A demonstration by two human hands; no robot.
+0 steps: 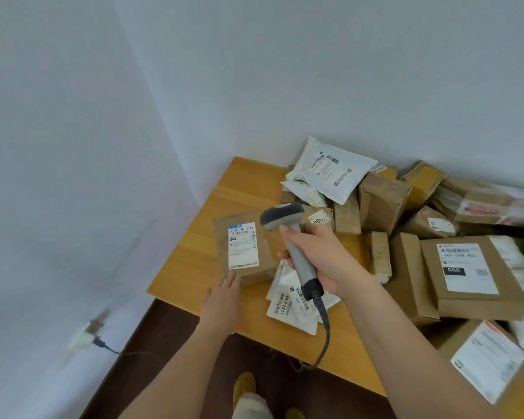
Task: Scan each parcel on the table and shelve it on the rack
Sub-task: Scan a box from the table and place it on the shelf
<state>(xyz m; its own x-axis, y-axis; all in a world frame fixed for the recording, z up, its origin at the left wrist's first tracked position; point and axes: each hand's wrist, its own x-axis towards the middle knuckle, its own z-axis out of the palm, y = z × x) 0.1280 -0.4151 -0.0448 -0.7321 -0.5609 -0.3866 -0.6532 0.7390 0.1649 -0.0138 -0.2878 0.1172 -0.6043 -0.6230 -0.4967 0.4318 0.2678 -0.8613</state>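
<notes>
My left hand (223, 293) holds a small flat brown parcel (266, 237) from below and behind, tilted up so its white label faces me; a fingertip shows at the parcel's left edge. My right hand (324, 257) grips the grey handle of a corded barcode scanner (285, 217). The scanner's head is just right of the parcel's label and points toward it. The parcel is lifted above the left end of the wooden table (194, 261).
A heap of brown cardboard parcels (472, 273) and white mailer bags (330, 170) covers the table's middle and right. White flat mailers (288, 306) lie under the scanner. Walls meet behind the table corner; a wall socket with plug (88, 332) sits low left. No rack is in view.
</notes>
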